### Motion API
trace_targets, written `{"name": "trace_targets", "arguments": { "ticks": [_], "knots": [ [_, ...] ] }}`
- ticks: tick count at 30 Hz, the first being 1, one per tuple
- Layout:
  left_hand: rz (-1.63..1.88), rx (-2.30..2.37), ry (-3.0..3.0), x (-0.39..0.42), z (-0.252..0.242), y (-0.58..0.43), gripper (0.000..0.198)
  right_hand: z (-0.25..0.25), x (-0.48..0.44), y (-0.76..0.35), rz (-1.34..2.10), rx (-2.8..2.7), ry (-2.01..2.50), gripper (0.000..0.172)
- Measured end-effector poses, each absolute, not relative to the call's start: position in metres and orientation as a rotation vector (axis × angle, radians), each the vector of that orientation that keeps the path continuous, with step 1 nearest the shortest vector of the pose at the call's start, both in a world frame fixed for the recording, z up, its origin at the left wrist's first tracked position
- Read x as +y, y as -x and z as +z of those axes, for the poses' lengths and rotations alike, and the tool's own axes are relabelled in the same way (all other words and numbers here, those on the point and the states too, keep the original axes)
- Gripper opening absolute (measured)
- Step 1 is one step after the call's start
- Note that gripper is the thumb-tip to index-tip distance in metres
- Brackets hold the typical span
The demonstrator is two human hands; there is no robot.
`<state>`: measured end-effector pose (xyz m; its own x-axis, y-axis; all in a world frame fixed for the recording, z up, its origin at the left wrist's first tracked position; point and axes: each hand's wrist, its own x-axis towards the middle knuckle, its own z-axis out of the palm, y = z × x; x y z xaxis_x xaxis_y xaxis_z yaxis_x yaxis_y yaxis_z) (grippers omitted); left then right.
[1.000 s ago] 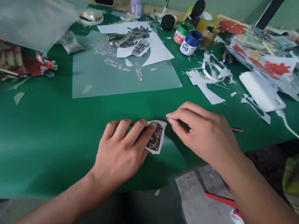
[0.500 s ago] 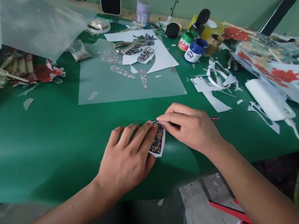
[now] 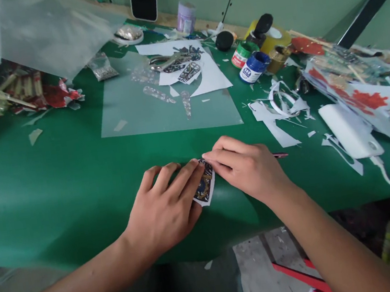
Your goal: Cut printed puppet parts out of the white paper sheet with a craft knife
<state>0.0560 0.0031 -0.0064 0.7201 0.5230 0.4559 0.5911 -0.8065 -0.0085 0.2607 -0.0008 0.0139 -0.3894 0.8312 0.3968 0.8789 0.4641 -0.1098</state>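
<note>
In the head view, the left hand (image 3: 164, 198) lies flat over the patterned paper (image 3: 205, 190), likely so it won't slide. Just beside, the right hand (image 3: 249, 170) seems to pinch a thin stick (image 3: 281, 154) near the paper's far edge.

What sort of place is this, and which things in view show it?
Probably a craft workspace: it has what look like paint jars, paper scraps and a patterned piece under the left hand.

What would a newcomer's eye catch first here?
Probably the left hand, resting on a dark patterned piece at the front, and the right hand, with a slim tool, beside it. Farther back, at right, a blue jar and a red-marked sheet stand out.
</note>
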Motion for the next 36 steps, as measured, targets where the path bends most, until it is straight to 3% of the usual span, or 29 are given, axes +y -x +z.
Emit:
{"name": "trace_targets", "arguments": {
  "ticks": [36],
  "knots": [
    [-0.638,-0.923,2.749,0.002,-0.006,-0.058,0.041,0.015,-0.028,-0.24,-0.291,-2.132,1.784,0.021]
  ]
}}
